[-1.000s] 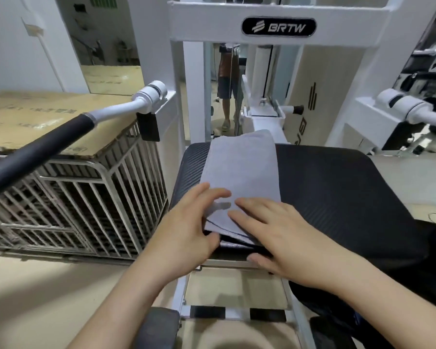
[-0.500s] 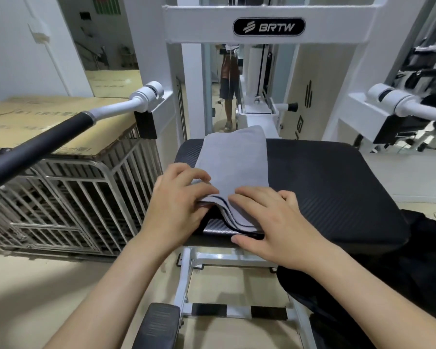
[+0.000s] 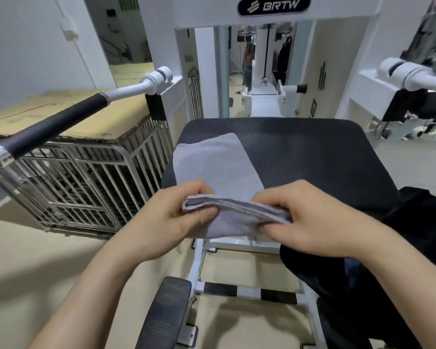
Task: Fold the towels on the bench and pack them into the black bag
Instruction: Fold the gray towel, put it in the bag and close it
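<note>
Black, ribbed vinyl covers the padded bench seat (image 3: 300, 159), which sits on a white steel frame above a beige floor (image 3: 35, 260). A grey folded towel (image 3: 219, 167) lies along the seat's left part, its far end flat on the padding and its layered near edge raised off it. The left hand (image 3: 171, 222) pinches that edge at its left corner and the right hand (image 3: 310, 220) pinches it at the right, fingers curled round the stacked layers. Just right of the bench, below the right forearm, slumps the black fabric bag (image 3: 363, 273). Behind the seat rises a white gym machine with a black BRTW badge (image 3: 273, 6). To the left stands a steel-barred cage cart (image 3: 86, 177) topped with flat brown cardboard (image 3: 61, 114), and a white bar with a black grip (image 3: 61, 124) crosses above it.
</note>
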Motion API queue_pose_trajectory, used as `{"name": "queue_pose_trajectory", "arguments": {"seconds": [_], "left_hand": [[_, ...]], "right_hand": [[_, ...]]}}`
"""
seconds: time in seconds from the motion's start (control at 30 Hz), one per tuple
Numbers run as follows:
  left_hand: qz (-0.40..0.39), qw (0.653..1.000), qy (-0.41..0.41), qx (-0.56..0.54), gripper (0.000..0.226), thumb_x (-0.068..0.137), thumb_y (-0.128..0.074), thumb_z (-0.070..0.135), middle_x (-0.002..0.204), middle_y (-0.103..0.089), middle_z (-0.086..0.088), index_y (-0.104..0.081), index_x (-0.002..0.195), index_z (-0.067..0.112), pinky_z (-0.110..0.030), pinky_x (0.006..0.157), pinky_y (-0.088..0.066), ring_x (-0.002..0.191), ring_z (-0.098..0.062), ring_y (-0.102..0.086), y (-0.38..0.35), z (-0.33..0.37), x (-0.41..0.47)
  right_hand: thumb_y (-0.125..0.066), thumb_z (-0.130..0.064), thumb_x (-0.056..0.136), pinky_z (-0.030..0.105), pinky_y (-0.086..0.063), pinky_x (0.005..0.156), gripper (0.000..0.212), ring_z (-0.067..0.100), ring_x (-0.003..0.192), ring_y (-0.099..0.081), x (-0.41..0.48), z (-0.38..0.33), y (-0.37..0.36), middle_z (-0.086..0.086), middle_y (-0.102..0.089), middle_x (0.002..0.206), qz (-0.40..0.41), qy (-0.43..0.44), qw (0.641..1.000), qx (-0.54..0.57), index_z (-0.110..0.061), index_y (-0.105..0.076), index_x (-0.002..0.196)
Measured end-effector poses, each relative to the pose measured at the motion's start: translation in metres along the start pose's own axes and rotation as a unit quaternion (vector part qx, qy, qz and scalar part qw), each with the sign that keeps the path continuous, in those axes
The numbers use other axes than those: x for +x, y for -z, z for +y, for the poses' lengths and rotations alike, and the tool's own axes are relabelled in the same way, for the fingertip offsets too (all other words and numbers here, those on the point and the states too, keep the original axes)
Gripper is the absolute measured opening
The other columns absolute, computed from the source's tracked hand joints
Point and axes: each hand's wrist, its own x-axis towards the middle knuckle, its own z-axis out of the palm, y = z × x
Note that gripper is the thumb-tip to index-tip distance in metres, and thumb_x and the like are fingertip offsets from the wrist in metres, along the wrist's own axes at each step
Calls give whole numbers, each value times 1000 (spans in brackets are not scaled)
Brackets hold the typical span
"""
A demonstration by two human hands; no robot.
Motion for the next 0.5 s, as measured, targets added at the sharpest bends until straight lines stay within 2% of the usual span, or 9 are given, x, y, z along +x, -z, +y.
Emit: {"name": "queue_pose_trajectory", "arguments": {"seconds": [0.1,0.17,0.2,0.27,0.33,0.37,0.43,0.5], "left_hand": [[74,997,-7,-24,21,90,-55,41,72,-55,3,-59,87,20,-25,61,-39,67,-7,-48,4,-2,7],[124,989,27,-72,29,94,-54,42,82,-62,2,-60,97,14,-25,68,-44,76,-7,-55,9,-7,18],[130,982,52,-128,32,94,-53,44,90,-67,5,-60,104,14,-25,76,-48,85,-8,-61,13,-9,23],[98,948,115,-281,48,87,-56,52,110,-71,6,-55,124,20,-34,86,-55,101,-15,-68,22,-16,36],[67,921,144,-357,76,72,-67,58,119,-69,11,-40,139,35,-38,86,-57,107,-13,-67,35,-27,49],[60,924,149,-346,83,69,-75,53,122,-66,13,-32,140,45,-40,88,-56,109,-12,-66,40,-33,55],[73,948,164,-261,85,78,-78,32,127,-61,8,-23,137,59,-44,93,-53,108,-15,-66,42,-42,65],[110,971,159,-140,82,85,-69,20,115,-60,6,-20,137,59,-42,88,-55,96,-18,-67,37,-46,74]], "right_hand": [[-72,-11,81,33,-49,67,5,13,67,-58,15,9,11,7,-66,76,74,-9,982,173,-10,-68,82],[-70,-16,86,35,-50,79,7,11,83,-65,36,15,12,2,-72,88,130,-24,964,231,-14,-71,93],[-67,-19,89,34,-50,84,9,10,90,-66,50,17,11,-2,-73,93,151,-35,962,225,-17,-70,97],[-59,-23,93,35,-49,89,11,12,94,-63,82,21,7,-5,-70,97,186,-70,964,177,-17,-65,101],[-52,-29,96,38,-48,88,18,21,95,-61,113,25,1,4,-67,99,191,-120,965,133,-13,-56,103],[-49,-32,98,38,-48,85,21,25,94,-60,127,29,-1,7,-65,99,182,-144,966,111,-11,-52,102],[-43,-37,99,40,-48,77,26,30,91,-58,147,36,-7,9,-62,98,155,-189,968,55,-11,-45,98],[-38,-41,100,39,-43,68,29,30,85,-54,157,38,-10,9,-59,95,130,-229,964,-24,-12,-40,97]]}}
